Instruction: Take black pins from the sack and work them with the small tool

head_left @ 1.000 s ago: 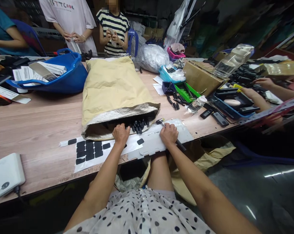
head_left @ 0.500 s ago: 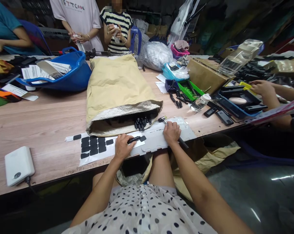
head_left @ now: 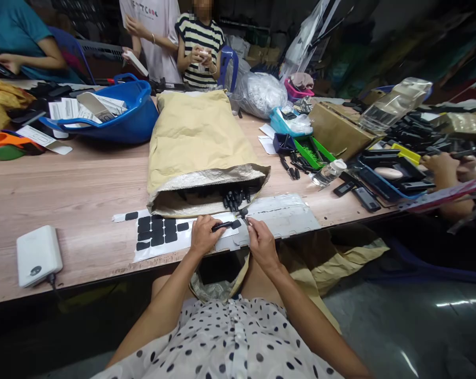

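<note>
My left hand [head_left: 203,235] is closed around a small black pen-like part [head_left: 222,226], held flat near the table's front edge. My right hand [head_left: 260,242] is closed on a thin tool [head_left: 244,214] whose tip points toward that part. Both hands rest over a grey plastic sheet [head_left: 285,216]. Just behind them lies a tan paper sack [head_left: 198,142] on its side, its mouth open with several black parts [head_left: 235,199] spilling out. A white sheet with black adhesive pads [head_left: 157,236] lies left of my left hand.
A white power bank [head_left: 38,255] sits at the front left. A blue basket [head_left: 115,113] with papers stands at the back left. Green and blue trays [head_left: 307,150], a bottle [head_left: 327,172] and a cardboard box [head_left: 336,129] crowd the right. Other people work at the far side and right.
My left hand pulled a black part out of the sack toward the table edge. My right hand slid left with the tool, its tip now close to that part.
</note>
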{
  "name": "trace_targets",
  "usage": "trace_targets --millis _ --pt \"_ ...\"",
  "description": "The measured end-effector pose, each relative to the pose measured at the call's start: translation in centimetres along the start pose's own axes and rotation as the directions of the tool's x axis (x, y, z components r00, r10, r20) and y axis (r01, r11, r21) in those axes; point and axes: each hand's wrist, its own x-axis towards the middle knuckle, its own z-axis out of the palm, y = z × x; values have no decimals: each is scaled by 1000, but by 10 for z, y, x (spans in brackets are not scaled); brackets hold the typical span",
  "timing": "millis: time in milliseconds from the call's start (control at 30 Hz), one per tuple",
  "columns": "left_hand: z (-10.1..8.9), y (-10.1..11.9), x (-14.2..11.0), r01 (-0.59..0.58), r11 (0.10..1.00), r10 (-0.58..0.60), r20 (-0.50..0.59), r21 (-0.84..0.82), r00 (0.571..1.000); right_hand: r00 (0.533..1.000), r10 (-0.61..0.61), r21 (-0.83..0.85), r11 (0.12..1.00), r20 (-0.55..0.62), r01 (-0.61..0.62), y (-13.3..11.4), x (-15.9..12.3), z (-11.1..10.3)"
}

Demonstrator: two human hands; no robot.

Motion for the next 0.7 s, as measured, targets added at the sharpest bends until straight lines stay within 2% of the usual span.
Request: trace_targets --millis 133,367,433,567,700 --pt "0 3 1 12 1000 -12 7 -17 1000 998 -41 -21 999 37 42 -12 -7 1" --pt "-1 6 2 18 999 -18 -3 -31 1000 990 -22 -161 986 142 45 -13 -10 2" --pt "-1 6 2 13 999 -13 -3 -32 1000 992 -39 -159 986 122 58 -13 -10 3" --pt "1 4 3 4 1000 -4 -6 -31 1000 987 -160 -97 982 30 162 -18 -13 10" --pt "4 2 3 8 1000 -9 -16 -28 1000 977 -212 -95 972 24 213 -20 -15 17"
